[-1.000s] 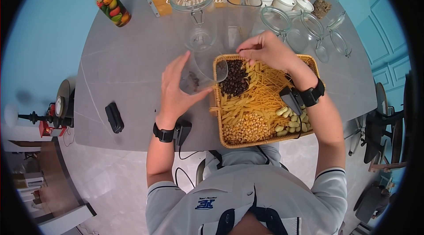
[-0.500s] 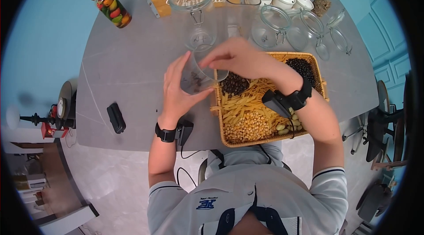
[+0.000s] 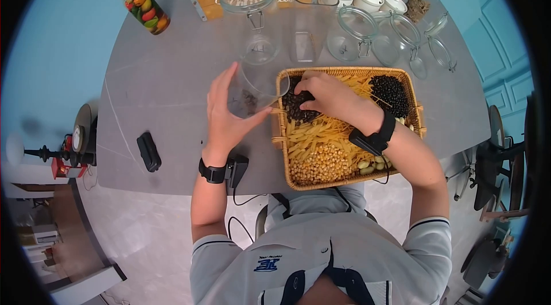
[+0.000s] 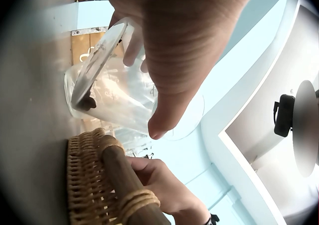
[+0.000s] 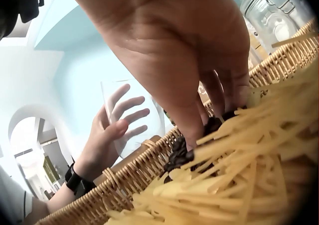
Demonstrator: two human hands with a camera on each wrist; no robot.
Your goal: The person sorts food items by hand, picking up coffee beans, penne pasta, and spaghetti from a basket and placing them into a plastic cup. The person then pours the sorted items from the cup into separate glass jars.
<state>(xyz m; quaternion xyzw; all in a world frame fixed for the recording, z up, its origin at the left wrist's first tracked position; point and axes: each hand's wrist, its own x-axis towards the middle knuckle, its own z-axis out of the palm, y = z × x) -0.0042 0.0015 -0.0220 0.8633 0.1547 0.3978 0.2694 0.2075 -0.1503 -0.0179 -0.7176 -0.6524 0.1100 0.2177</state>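
My left hand point(image 3: 222, 111) holds a clear glass jar point(image 4: 117, 88) from the side, thumb and fingers spread around it. The jar leans with its mouth towards the wicker basket point(image 3: 285, 158), and a few dark coffee beans point(image 3: 248, 99) lie low inside it. Over the basket's far-left corner, my right hand point(image 3: 336, 97) has its fingers curled down into the pile of coffee beans point(image 5: 178, 157). Its fingertips point(image 5: 192, 138) are partly buried there, beside pale strips of pasta point(image 5: 239, 185). What they pinch is hidden among the beans.
The basket also carries corn kernels point(image 3: 321, 164), black beans point(image 3: 390, 94) and greenish pods. Behind it stand a tall clip-top jar point(image 3: 252, 29), a rectangular glass container point(image 3: 304, 35) and several open jars. A black case point(image 3: 150, 152) lies left; a jar of colourful produce point(image 3: 146, 9) stands far left.
My right hand went from above the basket to the glass jar's mouth, then back down into the coffee beans. My left hand keeps holding the jar, shifted slightly left.
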